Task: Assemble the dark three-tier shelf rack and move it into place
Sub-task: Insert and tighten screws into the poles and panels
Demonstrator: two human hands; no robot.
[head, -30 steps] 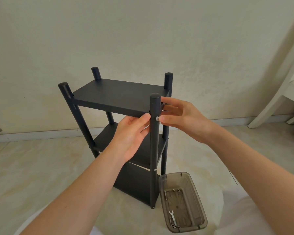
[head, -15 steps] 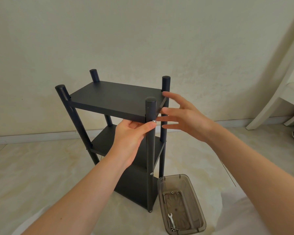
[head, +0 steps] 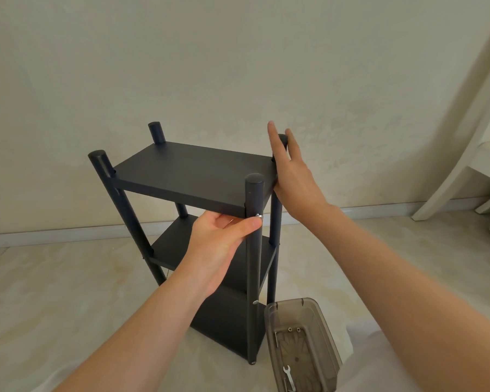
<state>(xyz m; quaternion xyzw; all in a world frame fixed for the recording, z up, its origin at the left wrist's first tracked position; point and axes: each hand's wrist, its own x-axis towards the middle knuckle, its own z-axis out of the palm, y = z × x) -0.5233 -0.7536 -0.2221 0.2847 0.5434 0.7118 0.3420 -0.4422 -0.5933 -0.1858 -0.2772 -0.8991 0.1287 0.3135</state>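
Head view: I see left hand (head: pixel 221 239) gripping 3-tier rack (head: pixel 193 176) under its top tier, thumb at screw (head: pixel 258 216); right hand (head: pixel 294 176) flat, fingers straight, against rack's side.

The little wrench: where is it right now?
In the head view the wrench lies at the lower right, inside the tinted plastic bin on the floor, just right of the dark rack.
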